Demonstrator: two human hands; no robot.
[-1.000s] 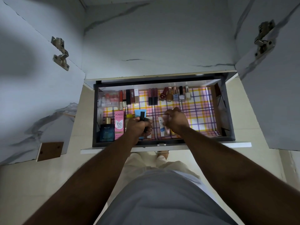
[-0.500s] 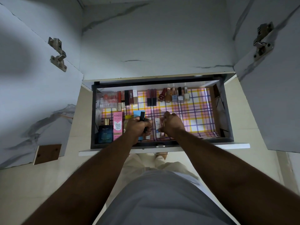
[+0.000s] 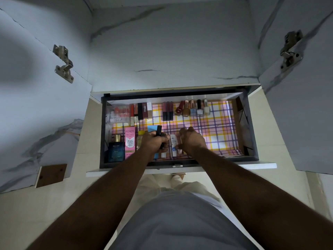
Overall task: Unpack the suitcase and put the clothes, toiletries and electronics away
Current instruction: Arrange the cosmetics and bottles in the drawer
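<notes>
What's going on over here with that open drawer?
A person is arranging toiletries in an open drawer lined with checked paper. Their left hand grips a slim black tube, while the right hand reaches down among small tubes near the front edge. A blue perfume bottle and a pink cream box stand at the front left, and nail polish bottles line the back.

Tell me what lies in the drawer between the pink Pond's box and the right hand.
In the head view, between the Pond's box and the right hand sits the left hand gripping a black tube, then a white tube lying on the plaid liner.
</notes>
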